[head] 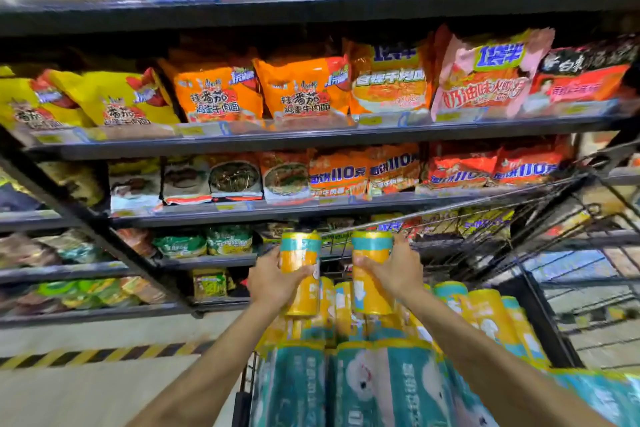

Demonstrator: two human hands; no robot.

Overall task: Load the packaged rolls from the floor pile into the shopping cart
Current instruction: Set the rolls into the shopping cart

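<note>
My left hand (272, 279) grips an orange and teal packaged roll (300, 255), held upright. My right hand (398, 272) grips a second roll (371, 246) of the same kind beside it. Both rolls hang above the shopping cart (540, 326), a black wire cart whose front wall rises at the right. Several packaged rolls (485, 319) lie stacked inside the cart under my hands, and teal-wrapped ones (367, 388) fill its near end. The floor pile is out of view.
Dark shelves (311, 140) packed with instant noodle bags (301, 90) stand straight ahead, close behind the cart. A black and yellow striped line (104, 355) crosses the pale floor at lower left. More wire cart frames (588, 253) crowd the right side.
</note>
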